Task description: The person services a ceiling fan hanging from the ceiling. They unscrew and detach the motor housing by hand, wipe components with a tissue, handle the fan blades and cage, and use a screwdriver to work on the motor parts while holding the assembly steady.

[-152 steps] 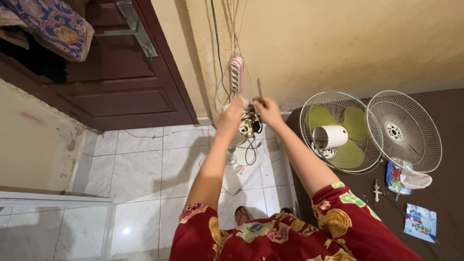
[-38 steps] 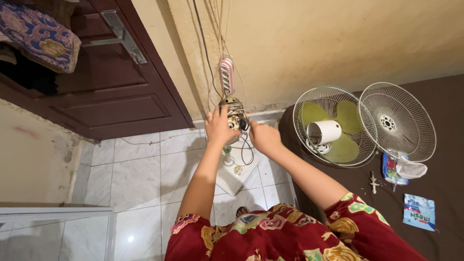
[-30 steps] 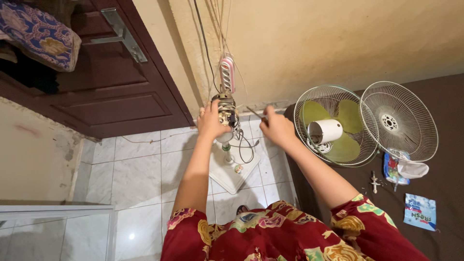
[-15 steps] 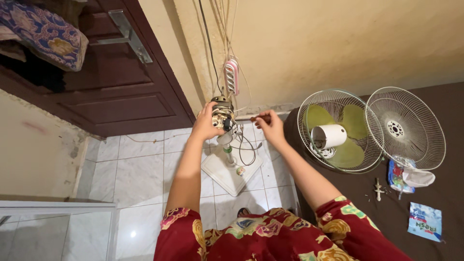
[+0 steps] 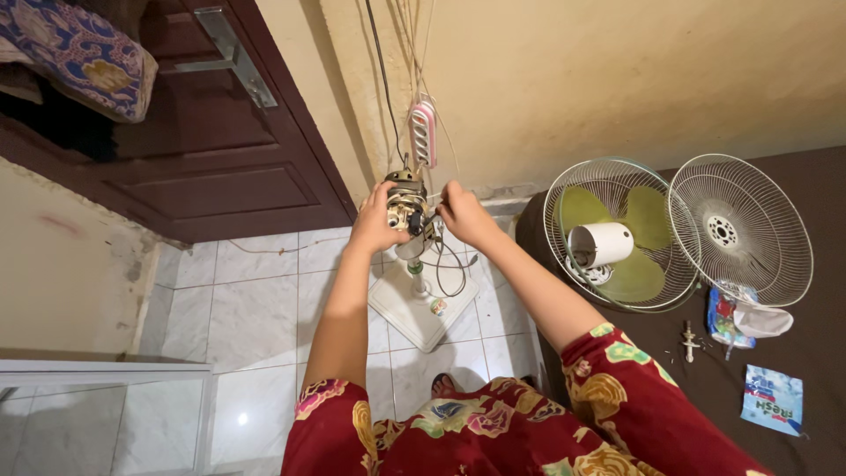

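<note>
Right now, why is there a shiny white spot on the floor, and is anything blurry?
In the head view, the white spot is glare on the glossy floor tiles. The left hand, right hand and fan motor look sharp, and the walls bend at the edges from the wide lens.

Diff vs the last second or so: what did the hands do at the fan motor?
The right hand, which had drawn away to the right holding a thin tool, came back in against the fan motor. The left hand kept its grip on the motor's left side throughout. The fan stand base on the tiles, the guard with green blades and the loose front guard did not move.
</note>
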A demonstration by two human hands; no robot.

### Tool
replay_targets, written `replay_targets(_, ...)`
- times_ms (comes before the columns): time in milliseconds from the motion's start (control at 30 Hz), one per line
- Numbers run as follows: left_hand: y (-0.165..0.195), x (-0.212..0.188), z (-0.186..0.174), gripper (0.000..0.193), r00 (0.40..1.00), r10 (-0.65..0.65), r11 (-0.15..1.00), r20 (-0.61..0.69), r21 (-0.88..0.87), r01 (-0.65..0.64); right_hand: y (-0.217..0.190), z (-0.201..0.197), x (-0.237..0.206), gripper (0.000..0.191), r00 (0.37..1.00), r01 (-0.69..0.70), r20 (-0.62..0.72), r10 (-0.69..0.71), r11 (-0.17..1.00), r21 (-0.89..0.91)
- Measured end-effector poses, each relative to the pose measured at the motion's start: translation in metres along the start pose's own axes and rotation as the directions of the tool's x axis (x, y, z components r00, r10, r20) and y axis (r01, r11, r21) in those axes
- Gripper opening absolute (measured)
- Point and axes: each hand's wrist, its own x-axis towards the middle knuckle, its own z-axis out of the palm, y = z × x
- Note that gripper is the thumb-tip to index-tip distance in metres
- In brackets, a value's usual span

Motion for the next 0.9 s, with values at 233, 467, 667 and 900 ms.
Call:
replay_targets(233,0.003,0.0,0.0,0.106,1.0,-0.009,1.0,0.008,0.011,0.009,0.01,0.007,0.028,0.033,0.979,0.119,0.183,-0.093,0.983,-0.142)
replay_targets(467,0.001,-0.001,-0.001,0.107,0.999,-0.037,0.999,0.022,0.004,0.037,-0.014,0.022,-0.024,0.024,0.988,0.069,0.146,-0.054,0.992,-0.103)
replay_targets(667,-0.002,-0.002,0.009,0.106,1.0,-0.021,1.0,-0.009,0.001,0.021,-0.028,0.018,-0.055,0.018,0.998,0.037,-0.054,-0.033,0.997,0.067)
replay_targets(900,-0.005,0.002,0.005,0.107,1.0,-0.024,1.0,-0.013,-0.009,0.023,-0.014,0.016,-0.064,0.017,0.958,0.077,-0.285,-0.009,0.971,0.227)
